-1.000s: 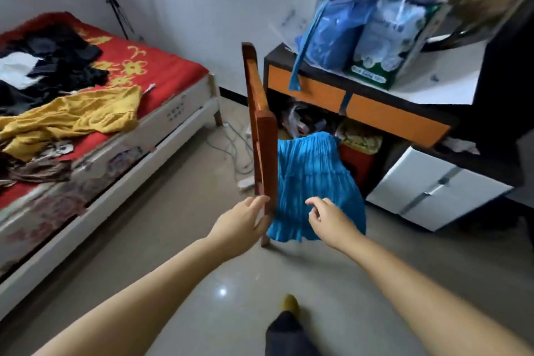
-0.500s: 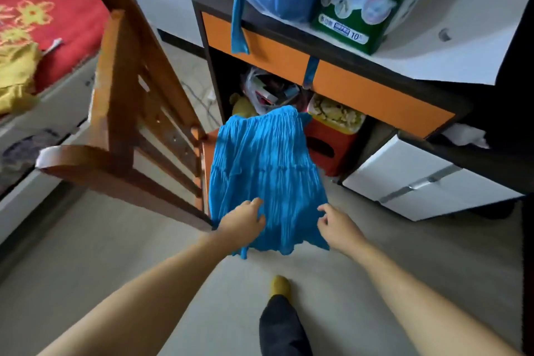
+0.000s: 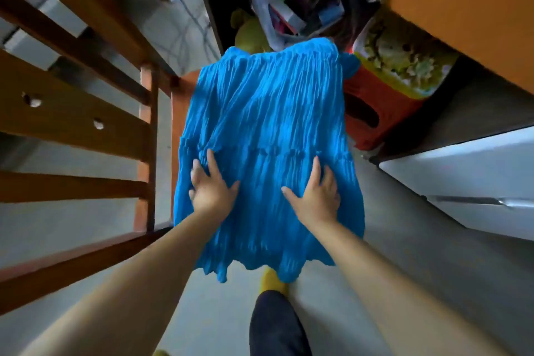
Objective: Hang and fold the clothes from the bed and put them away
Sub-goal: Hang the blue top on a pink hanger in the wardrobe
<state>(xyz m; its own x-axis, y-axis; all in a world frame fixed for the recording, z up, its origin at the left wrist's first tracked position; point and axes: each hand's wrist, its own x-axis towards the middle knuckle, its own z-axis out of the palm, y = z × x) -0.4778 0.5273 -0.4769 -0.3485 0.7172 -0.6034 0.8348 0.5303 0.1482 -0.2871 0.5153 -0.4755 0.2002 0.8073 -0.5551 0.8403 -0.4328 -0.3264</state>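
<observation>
A bright blue pleated skirt (image 3: 268, 124) lies spread over the seat of a wooden chair (image 3: 86, 124), its hem hanging off the near edge. My left hand (image 3: 209, 185) rests flat on the skirt's lower left part, fingers spread. My right hand (image 3: 316, 193) rests flat on its lower right part, fingers straight. Both palms press the fabric down, and neither hand grips it.
The chair's slatted back stands at the left. An orange-fronted desk (image 3: 462, 3) is at the upper right, with a red stool (image 3: 372, 113), bags and a yellow toy under it. A white drawer unit (image 3: 468, 182) stands at the right. My yellow-socked foot (image 3: 271, 283) shows below the hem.
I have leaned in much closer to the chair. Both hands moved from the skirt's hem edge up onto the fabric and now lie flat on it.
</observation>
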